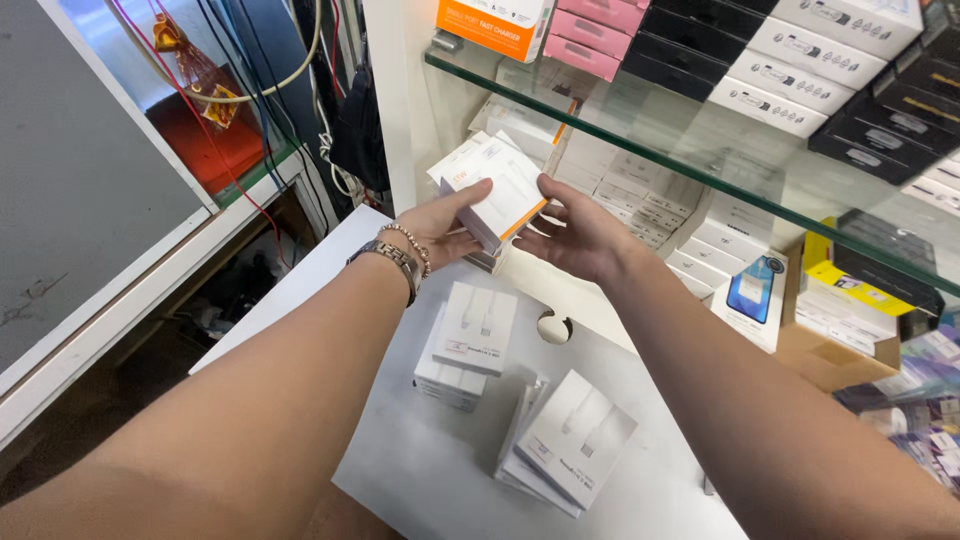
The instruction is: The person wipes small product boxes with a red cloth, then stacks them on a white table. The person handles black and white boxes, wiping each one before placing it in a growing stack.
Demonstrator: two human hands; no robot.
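Observation:
My left hand, with a watch and a bead bracelet at the wrist, grips a stack of small white boxes with an orange edge just under the glass shelf. The thumb lies across the top box. My right hand touches the right side of the same stack with its fingertips, palm turned up. Below my arms, on the white counter, sit two piles of flat white boxes: one pile nearer the wall, the other closer to me.
Under the glass shelf stand rows of small white boxes and a box with a blue phone picture. On the shelf lie pink, black, white and orange boxes. Cables hang at the left. A round hole pierces the counter.

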